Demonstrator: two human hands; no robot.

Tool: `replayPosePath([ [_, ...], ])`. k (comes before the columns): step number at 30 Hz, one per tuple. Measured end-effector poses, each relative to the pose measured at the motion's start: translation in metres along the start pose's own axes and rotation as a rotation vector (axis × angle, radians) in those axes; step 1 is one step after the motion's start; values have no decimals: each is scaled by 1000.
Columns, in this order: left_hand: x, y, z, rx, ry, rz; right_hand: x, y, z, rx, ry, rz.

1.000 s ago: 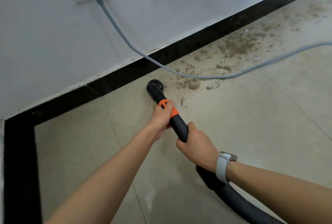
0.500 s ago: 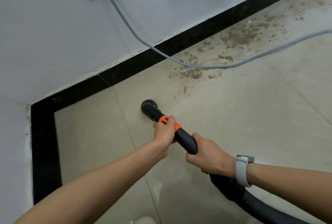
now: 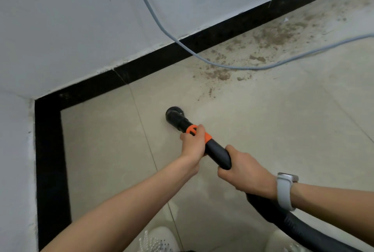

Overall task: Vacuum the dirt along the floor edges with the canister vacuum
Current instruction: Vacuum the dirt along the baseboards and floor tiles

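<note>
My left hand wraps the orange collar of the vacuum wand to steer; right hand clamps round the wand's rear w/ hose trailing, for push. Nozzle sits on tile, well short of the black baseboard. Dirt lies btwn nozzle & baseboard, under the grey cord.

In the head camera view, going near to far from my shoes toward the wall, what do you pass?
White shoe → right hand → left hand → vacuum nozzle → dirt patch → grey power cord → black baseboard → white wall.
</note>
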State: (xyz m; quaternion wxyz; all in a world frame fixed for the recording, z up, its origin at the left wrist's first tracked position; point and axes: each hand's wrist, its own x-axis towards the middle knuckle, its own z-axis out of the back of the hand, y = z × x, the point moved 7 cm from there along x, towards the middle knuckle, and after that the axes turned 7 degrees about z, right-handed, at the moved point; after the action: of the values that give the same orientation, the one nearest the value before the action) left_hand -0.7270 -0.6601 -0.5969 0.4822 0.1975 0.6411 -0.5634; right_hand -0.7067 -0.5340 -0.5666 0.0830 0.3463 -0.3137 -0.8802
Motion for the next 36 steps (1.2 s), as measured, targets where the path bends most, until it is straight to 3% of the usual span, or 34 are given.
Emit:
replayPosePath([
  [5, -9, 18, -1, 10, -15, 34, -11, -9, -3, 53, 93, -18],
  [10, -5, 40, 54, 64, -197, 39, 1, 18, -47, -191, 132, 111],
  [18, -9, 66, 103, 21, -240, 86, 10, 52, -79, -290, 201, 268],
  [24, -9, 60, 72, 102, -148, 65, 0, 36, -57, -316, 159, 184],
  [32, -5, 21, -31, 296, 124, -20, -7, -20, 3, -101, -77, -97],
  [36, -1, 6, -64, 375, 185, -87, -13, -43, 19, 41, -173, -179],
])
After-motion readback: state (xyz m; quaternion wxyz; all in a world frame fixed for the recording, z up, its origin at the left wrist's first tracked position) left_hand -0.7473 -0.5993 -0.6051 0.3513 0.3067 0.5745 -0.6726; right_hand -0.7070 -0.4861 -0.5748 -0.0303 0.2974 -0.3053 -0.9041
